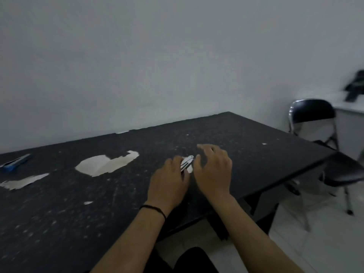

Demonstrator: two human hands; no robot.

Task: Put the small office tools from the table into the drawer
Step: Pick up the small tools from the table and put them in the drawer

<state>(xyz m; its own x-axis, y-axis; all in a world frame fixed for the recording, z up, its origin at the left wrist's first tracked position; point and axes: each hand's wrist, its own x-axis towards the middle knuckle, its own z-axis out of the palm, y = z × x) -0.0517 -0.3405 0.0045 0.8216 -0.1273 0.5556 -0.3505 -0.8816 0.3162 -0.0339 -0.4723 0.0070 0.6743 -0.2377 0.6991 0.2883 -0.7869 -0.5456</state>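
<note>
With the left hand (169, 180) pinching the small white tool (186, 163) mid-bench (246, 138) and the right hand (213, 170) spread empty beside it, that thin grip could slip — and the blue cutter (16, 162) far left might get forgotten.

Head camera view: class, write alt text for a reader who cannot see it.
Two bare hands meet over a small white and black tool on a worn black table; the left hand grips it, the right hand hovers open beside it. A blue utility knife lies far left; a black folding chair stands right.
</note>
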